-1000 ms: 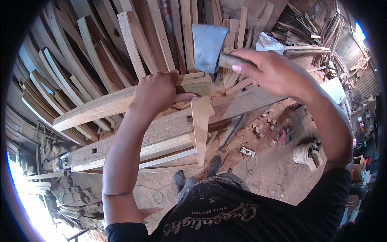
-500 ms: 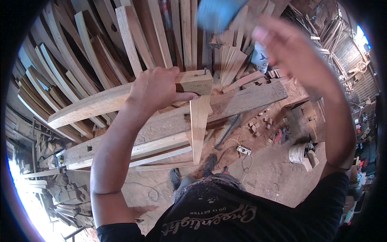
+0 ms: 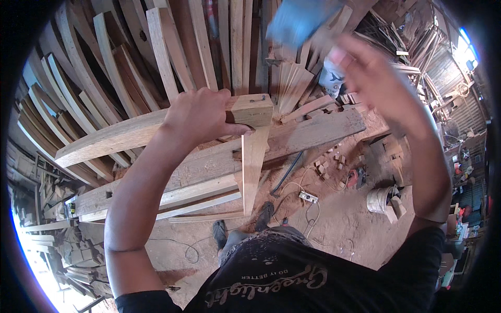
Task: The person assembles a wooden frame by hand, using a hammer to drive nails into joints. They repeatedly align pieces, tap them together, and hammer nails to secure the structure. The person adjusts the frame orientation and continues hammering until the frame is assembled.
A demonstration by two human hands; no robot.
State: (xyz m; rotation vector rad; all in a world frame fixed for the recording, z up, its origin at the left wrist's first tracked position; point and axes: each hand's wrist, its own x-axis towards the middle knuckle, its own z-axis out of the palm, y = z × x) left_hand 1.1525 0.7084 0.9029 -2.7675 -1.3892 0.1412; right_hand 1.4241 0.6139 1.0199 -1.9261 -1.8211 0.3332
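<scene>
My left hand [image 3: 197,117] is closed around a curved wooden beam [image 3: 112,136] near its right end, its thumb reaching the front face. At that end a small dark nail or bolt head [image 3: 264,97] sits at the top. A pale tapered board [image 3: 253,164] meets the beam from below and points toward me. Raised to the right, my right hand [image 3: 373,78] grips a mallet with a blue head [image 3: 298,22]. Motion blurs both hand and mallet, and the head is apart from the beam. A thick weathered plank [image 3: 313,133] lies beneath the beam.
Curved wooden pieces [image 3: 78,88] lean in rows at the back left. On the dusty floor are a power strip [image 3: 308,197] with cords, a red power tool [image 3: 357,178], wood offcuts [image 3: 324,166] and a bucket [image 3: 377,200]. A white bag [image 3: 331,78] stands at the back.
The blue mallet head has shifted slightly right in view, still raised. The small dark head on the beam shows less above the wood. My left hand keeps its grip; the whole view has shifted a little.
</scene>
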